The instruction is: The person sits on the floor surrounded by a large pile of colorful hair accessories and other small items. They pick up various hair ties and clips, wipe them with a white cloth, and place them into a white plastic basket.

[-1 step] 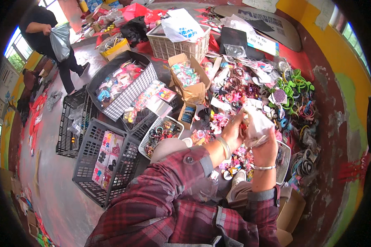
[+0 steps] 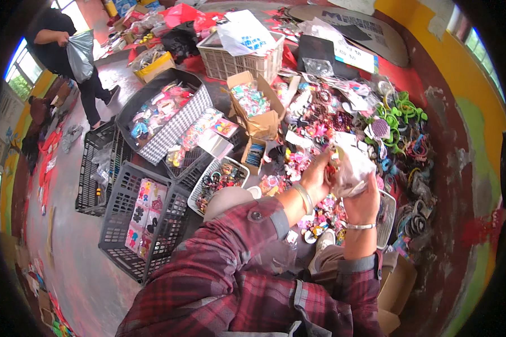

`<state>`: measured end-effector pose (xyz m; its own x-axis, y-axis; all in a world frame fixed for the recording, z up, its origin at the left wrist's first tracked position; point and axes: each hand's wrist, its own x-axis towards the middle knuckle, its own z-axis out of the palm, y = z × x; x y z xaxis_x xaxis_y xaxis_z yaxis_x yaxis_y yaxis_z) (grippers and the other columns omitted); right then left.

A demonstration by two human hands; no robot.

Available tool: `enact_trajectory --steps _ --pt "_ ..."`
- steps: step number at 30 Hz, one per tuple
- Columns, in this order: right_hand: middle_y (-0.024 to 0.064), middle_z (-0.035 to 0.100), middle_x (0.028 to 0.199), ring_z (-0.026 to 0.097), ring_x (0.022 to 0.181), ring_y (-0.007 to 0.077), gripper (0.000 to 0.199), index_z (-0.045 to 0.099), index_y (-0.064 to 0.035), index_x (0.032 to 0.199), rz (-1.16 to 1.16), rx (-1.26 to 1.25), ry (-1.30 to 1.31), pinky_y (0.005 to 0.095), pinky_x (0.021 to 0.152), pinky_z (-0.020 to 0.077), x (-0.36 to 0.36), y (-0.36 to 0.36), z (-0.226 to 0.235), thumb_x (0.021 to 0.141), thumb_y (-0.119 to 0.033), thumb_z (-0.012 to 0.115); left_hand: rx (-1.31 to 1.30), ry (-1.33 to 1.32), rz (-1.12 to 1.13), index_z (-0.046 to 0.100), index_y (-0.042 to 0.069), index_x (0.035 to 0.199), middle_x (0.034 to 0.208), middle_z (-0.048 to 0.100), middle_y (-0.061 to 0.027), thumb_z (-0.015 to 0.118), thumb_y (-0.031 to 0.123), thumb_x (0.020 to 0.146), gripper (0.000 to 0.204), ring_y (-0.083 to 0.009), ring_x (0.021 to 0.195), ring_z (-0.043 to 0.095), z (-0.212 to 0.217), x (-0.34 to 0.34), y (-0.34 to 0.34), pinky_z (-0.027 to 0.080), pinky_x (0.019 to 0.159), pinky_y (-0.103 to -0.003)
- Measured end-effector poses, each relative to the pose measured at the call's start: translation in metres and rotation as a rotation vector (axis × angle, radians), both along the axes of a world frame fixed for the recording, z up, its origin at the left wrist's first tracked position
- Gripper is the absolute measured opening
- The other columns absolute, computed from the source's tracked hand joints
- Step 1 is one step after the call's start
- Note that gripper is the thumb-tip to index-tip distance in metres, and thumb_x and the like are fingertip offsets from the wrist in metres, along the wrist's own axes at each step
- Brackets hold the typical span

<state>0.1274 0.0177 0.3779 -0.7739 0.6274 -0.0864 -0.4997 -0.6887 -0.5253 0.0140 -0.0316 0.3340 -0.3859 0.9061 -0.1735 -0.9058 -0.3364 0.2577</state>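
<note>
A translucent white plastic bag (image 2: 354, 171) is held up in front of me over a heap of hair accessories (image 2: 320, 126). My left hand (image 2: 318, 177) closes on the bag's left side, where small reddish and pale pieces show by the fingers; I cannot make out what those are. From below and the right, my right hand (image 2: 362, 203) wraps round the bag, its fingers partly behind the plastic. Under both hands lie pink and multicoloured hair ornaments, and green headbands (image 2: 402, 115) are piled to the right.
Left of the heap stand a white basket of hair ties (image 2: 197, 203), open cardboard boxes (image 2: 278, 109), a houndstooth bin (image 2: 152, 150) and black crates (image 2: 108, 238). A large beige crate (image 2: 208, 60) is farther back. Another person (image 2: 62, 36) holds a grey bag at the far left.
The plastic bag has shifted slightly and its top looks rounder and more spread. My left hand has moved a little lower; my right hand stays round the bag.
</note>
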Motion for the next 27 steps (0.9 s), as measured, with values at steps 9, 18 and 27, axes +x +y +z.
enact_trajectory --steps 9,18,27 --pt "0.0126 0.043 0.128 0.042 0.117 0.0271 0.046 0.038 -0.0023 0.126 -0.054 -0.090 0.182 0.0414 0.100 0.0304 0.015 0.013 0.002 0.091 -0.032 0.037 -0.046 -0.065 -0.031 0.057 0.008 0.103 0.097 0.059 -0.0111 0.061 0.024 0.082 0.027 -0.0248 0.090 0.057 0.011 -0.012 -0.005 0.051 0.076 -0.032" --pt "0.0118 0.055 0.113 0.053 0.103 0.0269 0.037 0.046 -0.0017 0.117 -0.174 -0.012 -0.199 0.0424 0.090 0.0414 0.028 0.027 -0.018 0.088 -0.025 0.047 -0.027 -0.058 0.003 0.056 0.006 0.099 0.093 0.060 -0.0101 0.061 0.024 0.081 0.027 -0.0196 0.082 0.058 0.023 -0.025 -0.015 0.051 0.071 -0.029" --pt "0.0152 0.054 0.114 0.053 0.104 0.0284 0.038 0.045 0.0022 0.116 -0.175 -0.117 -0.199 0.0430 0.091 0.0409 0.031 0.045 -0.030 0.087 -0.022 0.049 -0.006 -0.110 0.071 0.057 0.002 0.093 0.088 0.061 -0.0109 0.059 0.018 0.082 0.020 -0.0201 0.077 0.059 0.026 -0.034 -0.013 0.053 0.068 -0.030"
